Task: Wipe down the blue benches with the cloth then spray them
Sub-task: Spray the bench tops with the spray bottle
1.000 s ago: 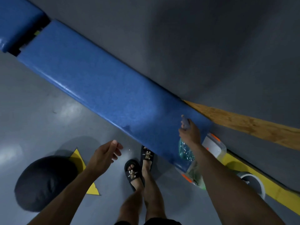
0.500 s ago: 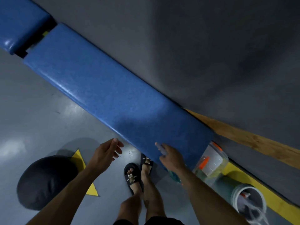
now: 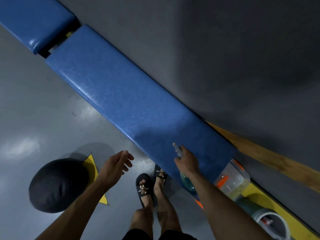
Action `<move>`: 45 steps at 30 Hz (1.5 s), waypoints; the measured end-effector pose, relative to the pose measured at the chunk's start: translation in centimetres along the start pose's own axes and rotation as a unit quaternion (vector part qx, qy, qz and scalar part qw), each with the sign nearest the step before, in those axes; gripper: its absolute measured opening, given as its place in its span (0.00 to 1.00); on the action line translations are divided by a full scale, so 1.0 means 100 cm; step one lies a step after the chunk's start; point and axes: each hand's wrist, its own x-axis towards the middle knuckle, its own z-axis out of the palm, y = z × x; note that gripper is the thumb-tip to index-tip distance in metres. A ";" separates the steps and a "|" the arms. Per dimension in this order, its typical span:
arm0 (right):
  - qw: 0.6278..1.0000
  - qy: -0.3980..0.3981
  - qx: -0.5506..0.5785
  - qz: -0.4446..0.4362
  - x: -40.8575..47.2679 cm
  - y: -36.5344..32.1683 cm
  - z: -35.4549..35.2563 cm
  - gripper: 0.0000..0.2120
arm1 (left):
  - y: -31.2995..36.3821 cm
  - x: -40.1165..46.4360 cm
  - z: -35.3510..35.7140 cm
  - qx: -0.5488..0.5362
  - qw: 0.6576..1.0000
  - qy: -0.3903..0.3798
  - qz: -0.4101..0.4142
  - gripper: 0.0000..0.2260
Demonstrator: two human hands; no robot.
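Since half a second ago, swung back up over the near edge of the blue bench (image 3: 131,101): right hand (image 3: 187,162), wrapped around a spray bottle (image 3: 186,179), nozzle poking out past the fingers toward the padded top, teal-tinted clear body showing below the wrist. Earlier sitting lower, off the front edge of the pad; now lying over the bench surface near its right end. Left hand (image 3: 115,168) hardly shifted, hanging over the floor in front of the bench, fingers loosely curled and spread, gripping nothing.

Running diagonally from upper left to lower right: the long blue padded bench, against a dark grey wall (image 3: 225,49). Beyond a narrow dark gap at its upper-left end, a second blue bench (image 3: 32,19), cut off by the frame edge. No cloth anywhere in view.

Past the right end of the long bench, a clear plastic jar (image 3: 233,179) with orange parts, lying beside a yellow strip (image 3: 277,210) along the base of the wall; further right, a white-rimmed bucket (image 3: 273,224). Above these, a wooden plank (image 3: 270,158) slanting along the wall.

Below, two feet in black sandals (image 3: 144,187) on the glossy grey floor (image 3: 43,110), toes close to the bench. To the left, a round black object (image 3: 58,185) resting on the floor, partly covering a yellow triangle marking (image 3: 91,165)
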 end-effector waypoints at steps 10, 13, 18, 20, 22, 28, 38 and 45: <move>0.991 0.101 0.077 0.033 0.052 -0.004 -0.081 0.07 | 0.013 0.002 0.000 0.016 1.000 -0.004 0.001 0.21; 0.995 0.091 0.035 0.020 0.043 -0.010 -0.068 0.04 | 0.015 0.006 -0.001 0.013 1.000 -0.002 0.004 0.24; 0.996 -0.049 -0.044 -0.053 0.008 -0.024 -0.012 0.07 | 0.016 0.012 -0.010 0.011 0.999 0.023 0.019 0.18; 0.993 -0.076 -0.052 -0.079 -0.003 -0.034 0.016 0.14 | 0.016 0.016 -0.016 0.011 0.999 0.029 0.021 0.17; 0.991 -0.090 -0.043 -0.089 -0.010 -0.046 0.040 0.17 | 0.014 0.021 -0.025 0.012 0.999 0.031 0.019 0.16; 0.995 -0.064 -0.037 -0.068 -0.010 -0.079 0.070 0.10 | 0.005 0.036 -0.060 0.002 1.000 0.017 0.018 0.19; 0.990 0.080 0.110 0.049 0.048 -0.094 0.014 0.12 | 0.008 0.064 -0.123 0.024 0.999 -0.017 0.035 0.23; 0.981 0.148 0.089 0.088 0.060 -0.115 -0.003 0.07 | 0.014 0.080 -0.153 0.020 0.999 -0.025 0.035 0.18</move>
